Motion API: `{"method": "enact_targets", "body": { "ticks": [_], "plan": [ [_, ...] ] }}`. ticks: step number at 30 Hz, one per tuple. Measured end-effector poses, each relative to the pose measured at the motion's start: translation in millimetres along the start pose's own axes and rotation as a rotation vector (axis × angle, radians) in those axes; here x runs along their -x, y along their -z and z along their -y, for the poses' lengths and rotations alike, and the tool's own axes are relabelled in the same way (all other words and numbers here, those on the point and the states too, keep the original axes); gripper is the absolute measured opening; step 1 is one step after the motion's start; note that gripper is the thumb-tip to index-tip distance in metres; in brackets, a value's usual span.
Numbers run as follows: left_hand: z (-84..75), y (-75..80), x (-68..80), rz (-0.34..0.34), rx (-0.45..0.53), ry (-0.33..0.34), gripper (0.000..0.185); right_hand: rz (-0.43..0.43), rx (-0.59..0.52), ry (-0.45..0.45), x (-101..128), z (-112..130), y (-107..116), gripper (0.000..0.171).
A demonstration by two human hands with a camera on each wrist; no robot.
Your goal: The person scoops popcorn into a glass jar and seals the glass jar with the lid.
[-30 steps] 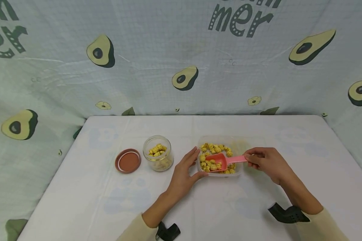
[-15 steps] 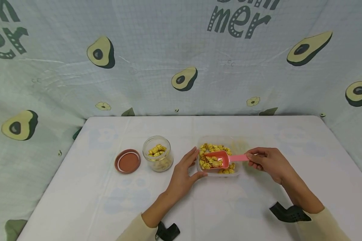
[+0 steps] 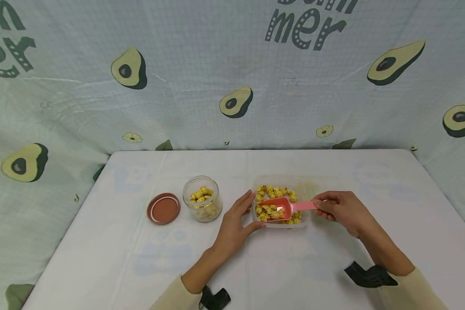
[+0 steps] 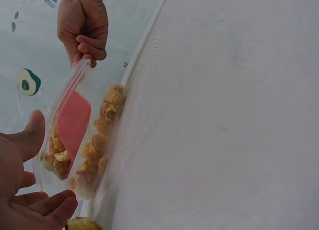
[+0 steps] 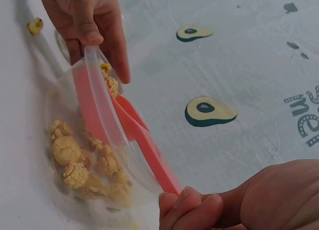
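My right hand point(image 3: 342, 211) pinches the handle of a pink scoop point(image 3: 300, 206) between thumb and fingers. The scoop lies tilted inside a clear plastic container point(image 3: 280, 225), with caramel popcorn point(image 3: 271, 211) in its bowl. More popcorn point(image 5: 67, 150) sits around it in the container. At the container's left corner, my left hand point(image 3: 234, 228) touches the walls, fingers extended along the left side and thumb at the front rim. The left wrist view shows that thumb point(image 4: 32, 133) against the rim. Part of the scoop's bowl is behind the translucent wall.
Left of my left hand stands a glass jar point(image 3: 209, 213), uncovered and partly filled with popcorn. A brown round lid point(image 3: 164, 209) lies beside it. One loose popcorn piece point(image 5: 35, 26) shows near my left hand. The white table point(image 3: 294, 275) meets an avocado-print cloth point(image 3: 178, 107) behind.
The scoop rose slightly away from me with popcorn, then came back down and left toward the near side of the container. My left hand has stayed in place.
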State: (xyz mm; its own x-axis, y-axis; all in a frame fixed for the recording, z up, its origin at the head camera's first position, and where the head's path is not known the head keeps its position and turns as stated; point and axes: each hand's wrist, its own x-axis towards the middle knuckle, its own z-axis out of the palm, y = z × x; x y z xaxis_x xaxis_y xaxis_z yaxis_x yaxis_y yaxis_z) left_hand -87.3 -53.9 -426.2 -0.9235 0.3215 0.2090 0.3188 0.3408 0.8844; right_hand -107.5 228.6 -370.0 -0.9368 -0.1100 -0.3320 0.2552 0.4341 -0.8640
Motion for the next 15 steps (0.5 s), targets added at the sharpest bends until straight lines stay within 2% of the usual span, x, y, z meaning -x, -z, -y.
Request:
{"method": "enact_targets", "body": {
  "ticks": [10,15],
  "plan": [
    [-1.4,2.3,-0.9,0.005,-0.001,0.011,0.076,0.041,-0.035,0.008,0.3,-8.8,12.5,0.040],
    [-1.3,4.4,0.4,-0.012,0.006,0.004,0.077,0.029,-0.074,-0.003,-0.3,-12.4,16.5,0.041]
  ]
}}
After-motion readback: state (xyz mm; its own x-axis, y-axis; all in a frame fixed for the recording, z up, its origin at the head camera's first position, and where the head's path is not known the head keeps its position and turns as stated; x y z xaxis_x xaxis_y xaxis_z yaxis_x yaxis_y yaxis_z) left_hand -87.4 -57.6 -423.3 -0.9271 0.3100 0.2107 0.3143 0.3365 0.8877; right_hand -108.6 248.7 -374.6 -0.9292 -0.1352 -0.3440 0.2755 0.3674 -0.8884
